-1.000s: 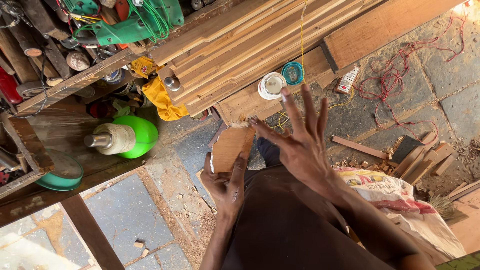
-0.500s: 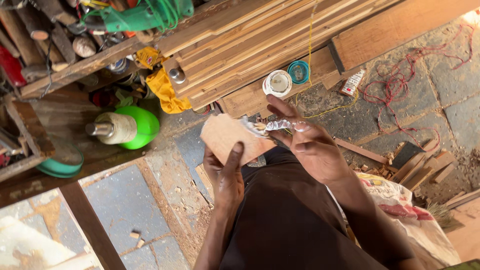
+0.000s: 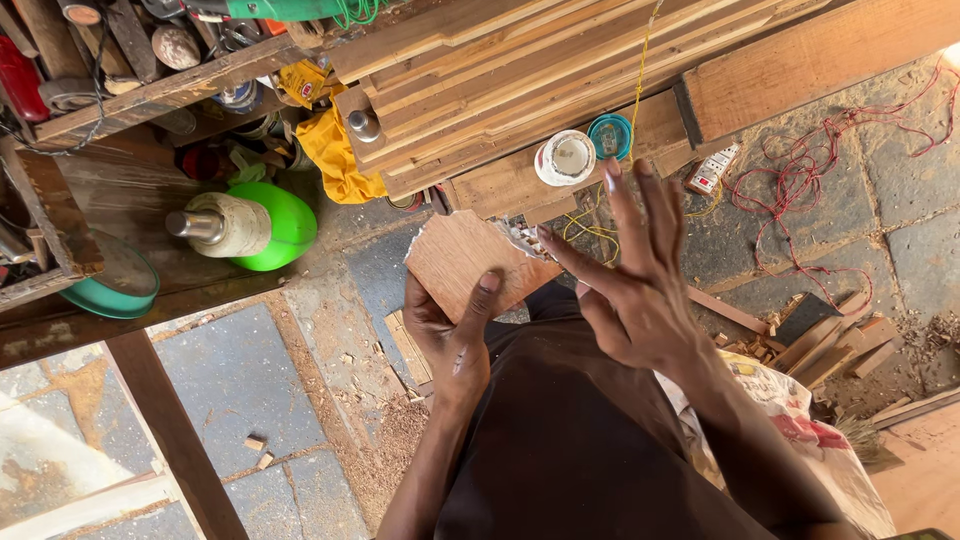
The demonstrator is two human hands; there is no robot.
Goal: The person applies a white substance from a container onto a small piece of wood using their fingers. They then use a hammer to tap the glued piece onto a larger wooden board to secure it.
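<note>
Across the top of the frame, a stack of long wooden planks (image 3: 520,70), lying slantwise, with a heavier beam (image 3: 810,60) at upper right. Below, a stone-slab floor (image 3: 230,390) strewn with sawdust and chips, offcuts (image 3: 820,340) piled at right centre. At left centre, a bright green bowl (image 3: 285,225) with a pale bottle-shaped object (image 3: 220,225) lying against it; beside it, upper centre, a crumpled yellow cloth (image 3: 335,150). Red wire (image 3: 800,180) looped over the slabs at upper right, near a small white socket block (image 3: 712,170). Just above centre, a round white lid (image 3: 565,157) and a teal one (image 3: 610,135) resting on the planks.

At frame centre, a flat reddish-brown board piece (image 3: 460,260), gripped from below by the left hand (image 3: 455,335), thumb pressed up across its face. At its right corner, a toothed pale edge, possibly a cut joint or a small tool; hard to tell which. Right hand (image 3: 635,290) open and empty, fingers spread, just beside that corner.

Judging by this: board in hand and under inspection, its face looking plain, shaping or fitting seemingly unfinished; nothing yet joined to it.
</note>
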